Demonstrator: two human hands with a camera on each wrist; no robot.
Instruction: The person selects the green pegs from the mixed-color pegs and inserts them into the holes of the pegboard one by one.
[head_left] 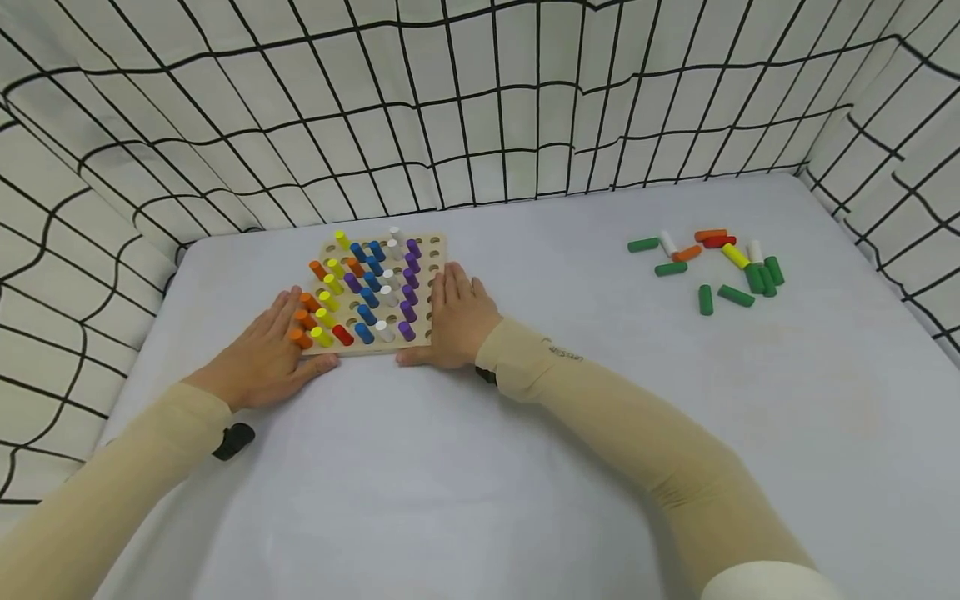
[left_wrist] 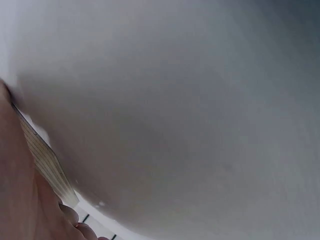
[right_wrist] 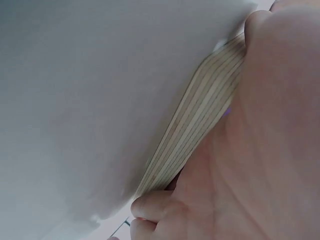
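Plainly, both hands lie against the pegboard [head_left: 419, 337], which sits flat on the table [head_left: 450, 467], near the far edge and toward the far left corner. The left hand [head_left: 262, 353] is at the board's left side, fingers straight and together, thumb stretched out by the board's near left corner. The right hand [head_left: 459, 321] is at the board's right side, fingers extended toward the table's far edge, thumb reaching along the board's near side. The grip of each hand is released, neither one curled round anything; in the right wrist view the board's layered edge runs beside the palm.

Pegs stand in the board in rows running from its near side to its far side: orange pegs [head_left: 304, 319], yellow pegs [head_left: 329, 301], blue pegs [head_left: 368, 297], white pegs [head_left: 388, 296] and purple pegs [head_left: 408, 294], with a red peg [head_left: 342, 335] in the nearest row.

Well apart, toward the table's far right corner, loose pegs [head_left: 736, 295] lie scattered, mostly green, with some white, orange, red and yellow. A black wire grid [head_left: 500, 87] rises behind the far edge.
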